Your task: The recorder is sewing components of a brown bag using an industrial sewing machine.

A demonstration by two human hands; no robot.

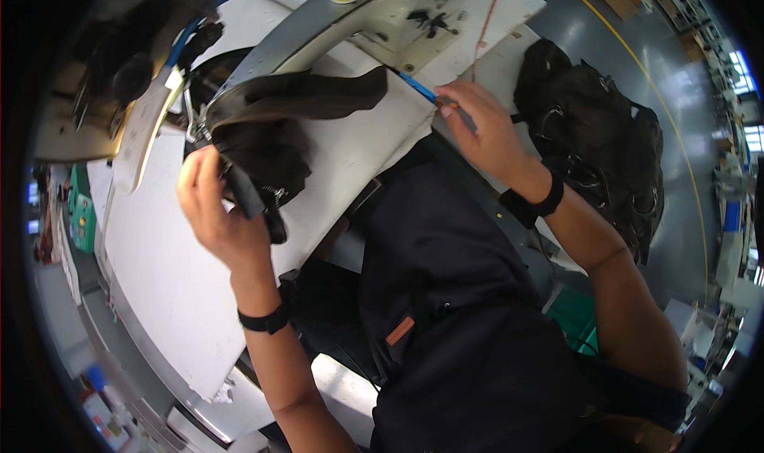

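Note:
My left hand grips a dark brown fabric piece with a black strap, holding it at the arm of a white sewing machine. A flap of the same fabric lies across the machine's curved arm. My right hand rests on the white table to the right and pinches a thin blue tool whose tip points toward the fabric. Both wrists wear black bands.
A heap of dark brown bags with metal rings lies on the table's right end. A blue tube runs over the machine. Grey floor with a yellow line lies beyond. Green boxes stand at left.

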